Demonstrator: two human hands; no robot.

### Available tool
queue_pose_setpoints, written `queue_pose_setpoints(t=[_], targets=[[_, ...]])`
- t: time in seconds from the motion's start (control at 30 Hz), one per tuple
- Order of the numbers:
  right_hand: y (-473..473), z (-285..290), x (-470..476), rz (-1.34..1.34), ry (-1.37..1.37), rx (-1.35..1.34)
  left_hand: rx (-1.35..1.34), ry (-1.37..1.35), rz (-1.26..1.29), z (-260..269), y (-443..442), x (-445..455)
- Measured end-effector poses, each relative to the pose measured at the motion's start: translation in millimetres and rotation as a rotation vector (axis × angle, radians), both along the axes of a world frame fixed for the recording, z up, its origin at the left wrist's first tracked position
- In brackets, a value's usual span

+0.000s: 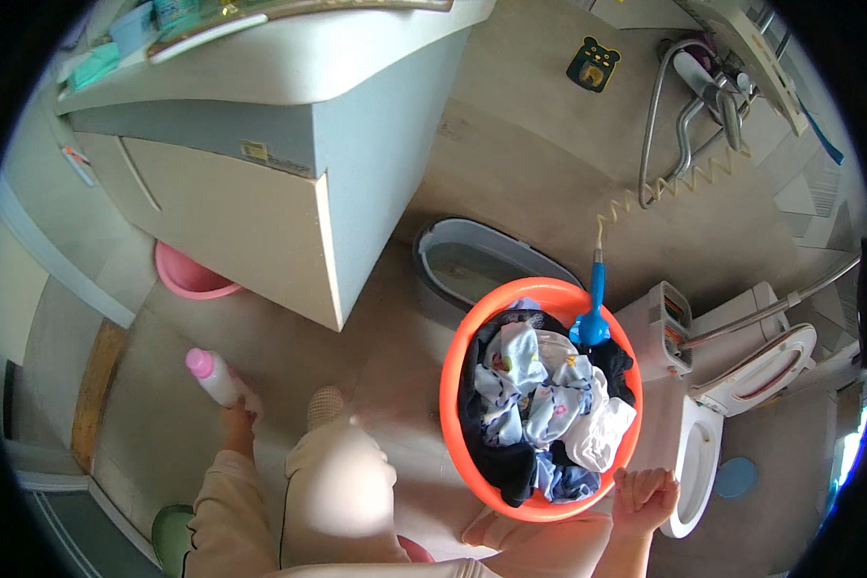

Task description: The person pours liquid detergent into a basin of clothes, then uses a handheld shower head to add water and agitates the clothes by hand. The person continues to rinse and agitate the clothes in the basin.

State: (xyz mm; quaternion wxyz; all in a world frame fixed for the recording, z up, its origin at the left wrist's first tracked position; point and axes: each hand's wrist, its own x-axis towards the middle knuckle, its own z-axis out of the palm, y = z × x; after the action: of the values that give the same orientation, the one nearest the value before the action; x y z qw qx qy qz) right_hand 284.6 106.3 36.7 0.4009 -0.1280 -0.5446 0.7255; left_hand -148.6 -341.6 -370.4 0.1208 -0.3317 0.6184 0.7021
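Observation:
My left hand (240, 430) is wrapped around the lower end of a white plastic bottle with a pink cap (220, 377), held out over the floor left of my knee. My right hand (643, 498) is curled into a fist beside the near right rim of an orange plastic basin (451, 426); nothing shows in it. Dark garments, white cloth (598, 442) and patterned light-blue clothes (553, 412) are heaped in the basin. A blue handheld implement (594, 311) on a pale coiled cord reaches over its far rim into the laundry.
Behind the basin stands a grey oval tub (433, 249). A washbasin cabinet (238, 217) fills the upper left, with a pink basin (191, 274) beneath. At right are a toilet (693, 462) and a storage box (650, 325); metal shower fittings (708, 101) are beyond.

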Motion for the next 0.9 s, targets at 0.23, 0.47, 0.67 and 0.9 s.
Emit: queue_pose_setpoints(t=[0.23,0.47,0.67,0.9], targets=[[4.2,-12.0,-1.6,-0.060,-0.127,-0.072,-0.110,0.104,-0.268,-88.2,-16.1,-33.5],[2.9,-11.2,1.7,-0.094,-0.246,-0.080,-0.818,0.154,-0.927,-83.3,-30.6,-44.8],[-2.8,-16.8,22.3,-0.097,-0.262,-0.144,0.138,-0.279,-0.282,-9.6,-16.7,-27.4],[34.8,-42.3,60.4,-0.332,-0.514,0.053,0.016,0.307,-0.748,168.6,74.7,3.2]])
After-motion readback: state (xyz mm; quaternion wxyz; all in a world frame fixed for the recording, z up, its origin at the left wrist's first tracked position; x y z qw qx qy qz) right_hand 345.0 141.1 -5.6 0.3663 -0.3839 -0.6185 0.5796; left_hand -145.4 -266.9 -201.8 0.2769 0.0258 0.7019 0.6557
